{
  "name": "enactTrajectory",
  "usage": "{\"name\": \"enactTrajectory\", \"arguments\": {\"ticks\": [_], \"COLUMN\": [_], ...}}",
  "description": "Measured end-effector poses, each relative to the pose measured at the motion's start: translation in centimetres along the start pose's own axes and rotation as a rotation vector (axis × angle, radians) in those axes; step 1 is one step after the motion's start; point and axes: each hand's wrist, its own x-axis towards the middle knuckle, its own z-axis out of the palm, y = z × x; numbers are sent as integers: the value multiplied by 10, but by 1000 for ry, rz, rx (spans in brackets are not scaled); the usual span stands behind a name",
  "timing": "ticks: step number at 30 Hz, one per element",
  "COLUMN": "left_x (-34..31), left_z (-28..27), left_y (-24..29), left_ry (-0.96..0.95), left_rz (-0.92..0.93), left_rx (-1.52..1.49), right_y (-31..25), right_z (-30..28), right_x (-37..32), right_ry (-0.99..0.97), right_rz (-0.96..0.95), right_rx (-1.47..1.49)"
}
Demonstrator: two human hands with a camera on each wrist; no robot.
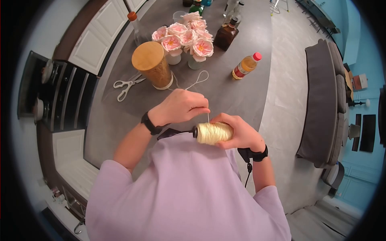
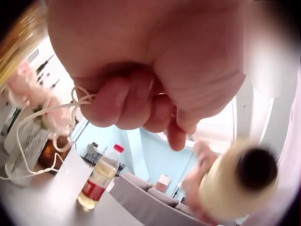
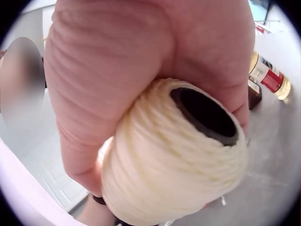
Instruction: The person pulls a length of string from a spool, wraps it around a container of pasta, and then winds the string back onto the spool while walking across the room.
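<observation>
A spool of cream string [image 1: 214,133] with a dark core lies in the right hand [image 1: 243,132], whose thumb and fingers grip it from both sides. In the right wrist view the hand [image 3: 141,61] wraps round the spool [image 3: 169,160]. Up and to the left of the spool, the left hand [image 1: 184,106] has its fingers curled round the string, and a short taut length runs down to the spool. A loop of string [image 1: 200,78] sticks out beyond the left hand. In the left wrist view the string [image 2: 37,113] trails from the curled fingers [image 2: 136,106].
White scissors [image 1: 124,86] lie on the grey table [image 1: 241,100] beside a wooden-lidded jar [image 1: 155,66]. Pink roses [image 1: 187,36] in small vases, a dark bottle [image 1: 226,37] and a red-capped bottle [image 1: 246,66] stand farther back. A grey sofa [image 1: 323,104] is at the right.
</observation>
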Motion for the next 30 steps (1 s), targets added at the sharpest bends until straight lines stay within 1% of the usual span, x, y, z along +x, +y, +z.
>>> {"name": "enactTrajectory", "arguments": {"ticks": [1, 2, 3, 4, 5, 6, 7, 8, 9, 10, 11, 12, 13, 14, 15, 16, 17, 18, 19, 20, 21, 22, 23, 25, 26, 27, 29, 30], "left_x": [-2, -5, -6, -10, -18, -23, -27, -27, -28, -28, -25, -21, -17, -10, -4, 2, 4, 4, 4, 6, 4, -3, -9, -19, -24, -23, -23, -20], "left_z": [12, 26, 36, 46, 59, 59, 54, 45, 32, 19, 5, -9, -20, -26, -29, -27, -21, -10, 4, 17, 34, 53, 66, 72, 70, 58, 26, 16], "left_y": [-10, -19, -22, -19, -13, -2, 9, 21, 35, 47, 54, 59, 58, 51, 41, 26, 15, 5, -7, -17, -21, -19, -12, 10, 17, 29, 60, 63], "left_ry": [-5, -14, -25, -19, 61, -29, -114, -118, -202, -281, -273, -193, -111, -44, -31, 32, 90, 91, 56, 17, 8, 33, 56, 12, -19, -21, -103, -62], "left_rz": [11, -85, -180, -183, -139, -112, -89, -90, -45, -1, -11, 43, 95, 119, 104, 38, -21, -20, -87, -152, -145, -127, -107, -184, -85, -81, 13, 50], "left_rx": [-2, -81, -161, -214, -181, -133, -87, -95, -61, -23, -21, -60, -95, -117, -110, -145, -180, -175, -222, -272, -276, -342, -408, -270, -205, -211, 30, 108], "right_y": [-2, 0, 2, 5, 6, 1, -5, 1, 8, 11, 13, 14, 13, 10, 7, 2, -3, -4, -4, -2, 3, 7, 9, 10, 15, 16, 16, 20], "right_z": [-3, -6, -8, -9, -9, -12, -15, -18, -19, -19, -19, -19, -17, -14, -11, -8, -3, 2, 5, 4, 3, 2, -1, 2, 4, 2, 3, 5], "right_x": [-3, -6, -8, -9, -10, -11, -9, -8, -8, -10, -12, -13, -14, -17, -19, -18, -17, -17, -18, -20, -22, -24, -24, -21, -19, -21, -22, -22], "right_ry": [-51, -22, -7, 174, 355, 465, 563, 599, 626, 619, 527, 429, 412, 274, 138, 48, -25, -42, -53, -44, 86, 221, 310, 525, 609, 614, 604, 549], "right_rz": [-81, -127, -123, -117, -109, -25, 54, 109, 161, 161, 205, 243, 230, 150, 72, 26, 2, -50, -99, -97, -125, -154, -126, -67, -47, -42, 172, 178], "right_rx": [147, 188, 183, 223, 263, 275, 251, 73, -105, -104, -287, -468, -469, -356, -242, -136, -41, 79, 198, 198, 273, 346, 331, 533, 581, 577, 354, 106]}}
